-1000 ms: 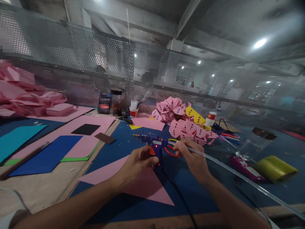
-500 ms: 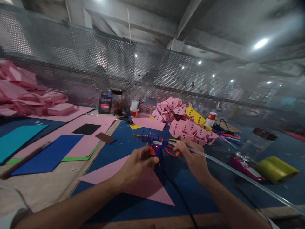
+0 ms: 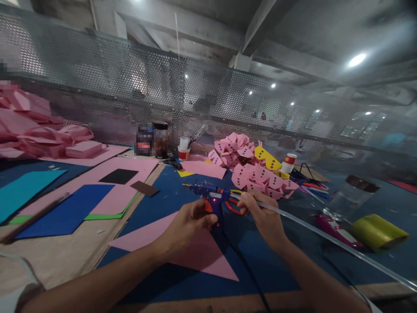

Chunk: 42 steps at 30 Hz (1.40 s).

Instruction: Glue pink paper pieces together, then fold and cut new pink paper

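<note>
My left hand is closed around the grip of a blue hot glue gun, which has a lit red light and a nozzle pointing left. A long translucent glue stick runs from the back of the gun toward the lower right. My right hand pinches that stick just behind the gun. Below my left hand, a pink paper triangle lies on the blue table surface. The gun's black cable trails down over the table's front edge. Scissors with red handles show partly behind my right fingers.
Pink dotted paper pieces are heaped behind the gun. On the right lie a clear jar, a magenta tool and a yellow-green roll. Coloured sheets cover the left side. A perforated metal screen stands behind.
</note>
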### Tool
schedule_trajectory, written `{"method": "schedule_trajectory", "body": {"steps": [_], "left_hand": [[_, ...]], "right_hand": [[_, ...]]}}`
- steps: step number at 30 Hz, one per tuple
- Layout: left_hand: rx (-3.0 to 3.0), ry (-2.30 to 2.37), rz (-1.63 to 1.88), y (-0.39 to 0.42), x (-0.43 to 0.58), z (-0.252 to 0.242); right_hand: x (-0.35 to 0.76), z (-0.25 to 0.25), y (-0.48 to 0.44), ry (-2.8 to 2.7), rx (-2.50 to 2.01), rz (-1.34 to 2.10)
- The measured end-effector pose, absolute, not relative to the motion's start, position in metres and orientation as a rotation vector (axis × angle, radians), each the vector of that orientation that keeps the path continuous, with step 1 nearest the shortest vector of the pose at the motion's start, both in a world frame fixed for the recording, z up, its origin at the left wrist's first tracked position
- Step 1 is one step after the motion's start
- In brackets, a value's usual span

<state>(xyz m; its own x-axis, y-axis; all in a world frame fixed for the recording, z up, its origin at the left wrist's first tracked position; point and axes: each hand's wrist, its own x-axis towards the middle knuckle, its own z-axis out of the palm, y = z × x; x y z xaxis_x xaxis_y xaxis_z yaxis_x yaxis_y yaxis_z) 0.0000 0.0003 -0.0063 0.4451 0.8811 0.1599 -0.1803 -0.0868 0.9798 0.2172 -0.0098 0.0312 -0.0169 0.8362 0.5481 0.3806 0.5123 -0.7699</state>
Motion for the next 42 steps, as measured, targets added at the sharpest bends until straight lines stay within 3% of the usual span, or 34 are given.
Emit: {"method": "schedule_trajectory", "body": {"steps": [42], "left_hand": [[1.364, 0.665, 1.005, 0.0011, 0.0011, -0.0064]], "right_hand": [[0.2137, 0.0335, -0.009, -1.584, -1.067, 0.539]]}}
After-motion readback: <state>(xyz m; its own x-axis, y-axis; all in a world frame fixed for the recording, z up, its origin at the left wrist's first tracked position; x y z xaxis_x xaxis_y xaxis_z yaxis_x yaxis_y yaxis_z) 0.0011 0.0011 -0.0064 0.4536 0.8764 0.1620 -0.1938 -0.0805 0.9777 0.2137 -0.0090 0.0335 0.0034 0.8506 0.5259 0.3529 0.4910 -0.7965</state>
